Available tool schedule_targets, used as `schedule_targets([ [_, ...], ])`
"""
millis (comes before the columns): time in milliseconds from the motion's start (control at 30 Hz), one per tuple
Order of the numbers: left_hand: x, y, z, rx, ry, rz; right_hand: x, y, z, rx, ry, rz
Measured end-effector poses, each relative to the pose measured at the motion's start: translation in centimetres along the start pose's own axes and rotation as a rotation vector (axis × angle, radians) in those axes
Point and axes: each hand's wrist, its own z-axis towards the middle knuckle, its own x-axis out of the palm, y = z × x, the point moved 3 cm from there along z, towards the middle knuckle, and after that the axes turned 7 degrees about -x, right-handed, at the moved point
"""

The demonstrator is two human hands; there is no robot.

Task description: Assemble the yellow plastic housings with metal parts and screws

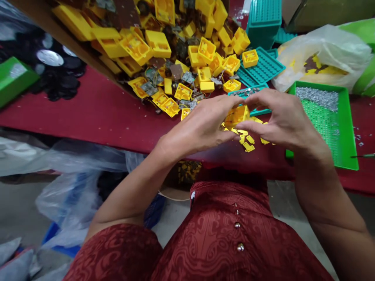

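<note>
Between both hands is a yellow plastic housing [238, 115], held just above the table's front part. My left hand [205, 121] grips its left side, thumb below and fingers on top. From the right, my right hand [281, 121] closes on the same housing with thumb and forefinger. Its inside is mostly hidden by the fingers. Under and around it lie several small flat yellow plastic pieces [248, 146]. Behind the hands sits a small teal tray [265, 111] with small metal parts [246, 92] in it.
Yellow housings [134, 47] spill in a big heap from a cardboard box at the back left. On the right stands a green tray [353, 128] with screws [318, 97]. Teal trays [263, 64] and a plastic bag [325, 50] are behind. Black round parts [63, 78] lie far left.
</note>
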Motion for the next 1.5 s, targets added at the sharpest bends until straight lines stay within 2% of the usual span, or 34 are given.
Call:
schedule_targets([
  [133,0.1,0.6,0.0,-0.178,-0.005,-0.372,0.1,0.9,0.1,0.15,-0.084,0.212],
  [233,0.2,1.0,-0.4,-0.333,-0.019,-0.686,0.2,1.0,-0.4,0.28,-0.261,0.405],
  [333,0.1,0.9,-1.3,-0.409,-0.053,-0.848,1.6,1.1,-1.7,0.384,-0.346,0.552],
  [400,-0.1,0.7,-2.2,-0.438,-0.118,-0.903,3.7,1.6,-2.6,0.431,-0.262,0.761],
  [533,0.5,0.6,-3.9,-0.456,-0.176,-1.058,8.3,3.7,-4.4,0.593,0.03,1.387],
  [600,1.2,0.9,-4.7,-0.479,-0.162,-1.151,9.3,4.7,-5.2,0.652,0.063,1.528],
  [700,2.4,1.7,-5.8,-0.532,-0.186,-1.26,9.3,5.1,-6.1,0.686,0.02,1.508],
  [833,3.7,2.5,-6.8,-0.587,-0.23,-1.331,8.6,4.5,-7.0,0.74,0.014,1.366],
  [1033,4.7,3.1,-7.1,-0.592,-0.272,-1.303,8.4,3.3,-7.7,0.774,-0.094,1.269],
  [1267,5.5,3.6,-7.4,-0.691,-0.289,-1.282,8.1,2.5,-8.2,0.847,-0.187,1.128],
  [1500,5.1,4.0,-6.8,-0.675,-0.371,-1.196,6.7,2.2,-7.1,0.753,-0.248,1.034],
])
